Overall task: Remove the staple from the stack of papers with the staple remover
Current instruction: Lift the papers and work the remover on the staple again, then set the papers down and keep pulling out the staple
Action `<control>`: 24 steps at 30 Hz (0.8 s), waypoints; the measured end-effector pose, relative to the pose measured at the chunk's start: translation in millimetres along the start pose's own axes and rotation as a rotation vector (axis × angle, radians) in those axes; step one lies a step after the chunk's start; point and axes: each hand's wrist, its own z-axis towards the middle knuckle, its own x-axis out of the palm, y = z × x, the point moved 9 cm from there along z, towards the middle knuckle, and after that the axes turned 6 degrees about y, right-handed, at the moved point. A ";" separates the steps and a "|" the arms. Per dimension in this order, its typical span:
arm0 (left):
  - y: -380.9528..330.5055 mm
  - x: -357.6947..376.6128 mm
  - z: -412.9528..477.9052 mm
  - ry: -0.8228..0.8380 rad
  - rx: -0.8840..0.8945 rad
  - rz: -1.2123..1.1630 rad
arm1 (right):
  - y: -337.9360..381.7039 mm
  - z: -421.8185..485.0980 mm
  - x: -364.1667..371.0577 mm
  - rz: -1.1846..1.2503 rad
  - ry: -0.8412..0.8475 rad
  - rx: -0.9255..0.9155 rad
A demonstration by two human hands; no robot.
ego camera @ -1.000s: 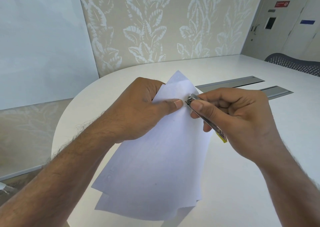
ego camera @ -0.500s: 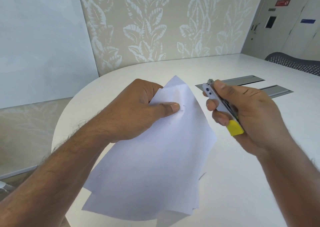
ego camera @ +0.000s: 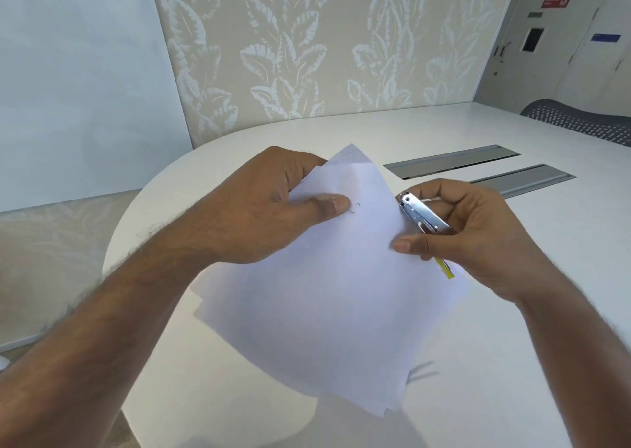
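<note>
A stack of white papers [ego camera: 327, 294] is held above the white table, its top corner pointing away from me. My left hand [ego camera: 269, 208] pinches the stack near that corner, thumb on top. A small bent staple [ego camera: 355, 208] lies on the top sheet just off the thumb tip. My right hand [ego camera: 478, 239] grips the metal staple remover [ego camera: 421, 218], whose yellow end [ego camera: 447, 271] sticks out below the palm. The right thumb presses on the right edge of the stack. The remover's head sits beside that edge, apart from the staple.
The round-ended white table [ego camera: 512, 345] lies under the papers. Two grey metal cable hatches [ego camera: 450, 162] are set into it beyond my right hand. A dark mesh chair back [ego camera: 577, 119] stands at the far right. A leaf-patterned wall panel [ego camera: 307, 37] rises behind the table.
My right hand pulled the remover off the stapled corner, swung away, then came back to the stack's right edge. The staple now shows bent and raised on the top sheet. The stack shifted right.
</note>
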 end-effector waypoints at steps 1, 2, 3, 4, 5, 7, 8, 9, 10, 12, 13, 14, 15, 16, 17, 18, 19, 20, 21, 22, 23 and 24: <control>0.0 0.9 1.2 0.000 0.020 0.014 | -4.6 0.1 -3.1 -0.027 -0.011 0.024; 1.0 0.8 3.2 -0.009 0.039 0.023 | -6.2 0.3 -6.9 -0.061 -0.034 0.037; 3.2 0.9 5.1 -0.028 0.054 0.026 | -6.0 0.1 -10.3 -0.099 -0.060 0.037; 6.0 0.1 6.7 -0.059 0.067 0.023 | -3.8 -0.2 -12.8 -0.137 -0.087 0.025; 8.4 -0.8 8.1 -0.091 0.082 0.022 | 0.6 -0.9 -15.4 -0.168 -0.118 -0.004; 10.4 -0.9 10.1 -0.137 0.125 0.020 | 15.5 -5.3 -23.2 -0.272 -0.211 -0.111; 9.7 0.2 10.6 -0.145 0.151 0.014 | 25.1 -9.4 -26.7 -0.350 -0.266 -0.175; 8.4 0.6 11.3 -0.151 0.181 0.005 | 35.3 -14.2 -28.9 -0.426 -0.318 -0.240; 6.7 0.4 12.0 -0.162 0.218 -0.005 | 44.8 -20.2 -29.4 -0.496 -0.367 -0.301; 3.4 -0.9 12.8 -0.201 0.297 -0.007 | 61.9 -34.1 -22.8 -0.673 -0.448 -0.423; 2.2 -0.4 12.8 -0.223 0.334 0.019 | 67.9 -40.9 -16.2 -0.783 -0.479 -0.478; 2.9 1.0 12.5 -0.249 0.365 0.055 | 70.9 -47.2 -8.3 -0.892 -0.507 -0.514; 6.0 3.7 11.5 -0.270 0.389 0.085 | 70.3 -52.7 -0.5 -0.984 -0.528 -0.529; 11.4 7.6 9.9 -0.284 0.404 0.097 | 66.1 -57.6 7.5 -1.051 -0.534 -0.527; 19.3 12.4 7.7 -0.289 0.405 0.088 | 58.7 -61.9 16.0 -1.090 -0.519 -0.516; 28.9 18.8 4.5 -0.284 0.396 0.058 | 48.6 -66.3 25.4 -1.110 -0.485 -0.501; 40.3 26.8 1.2 -0.267 0.381 0.011 | 36.2 -71.0 35.5 -1.120 -0.442 -0.482; 53.4 36.8 -2.6 -0.241 0.357 -0.044 | 22.2 -75.9 46.2 -1.125 -0.397 -0.457; 67.5 47.2 -6.4 -0.216 0.321 -0.096 | 8.1 -80.7 57.2 -1.123 -0.350 -0.427; 82.3 57.5 -11.0 -0.197 0.276 -0.132 | -6.3 -86.2 67.8 -1.113 -0.302 -0.391; 96.2 67.2 -16.8 -0.187 0.234 -0.145 | -20.3 -91.9 77.2 -1.093 -0.256 -0.354; 108.9 76.9 -23.3 -0.178 0.195 -0.141 | -32.9 -98.2 84.2 -1.062 -0.220 -0.316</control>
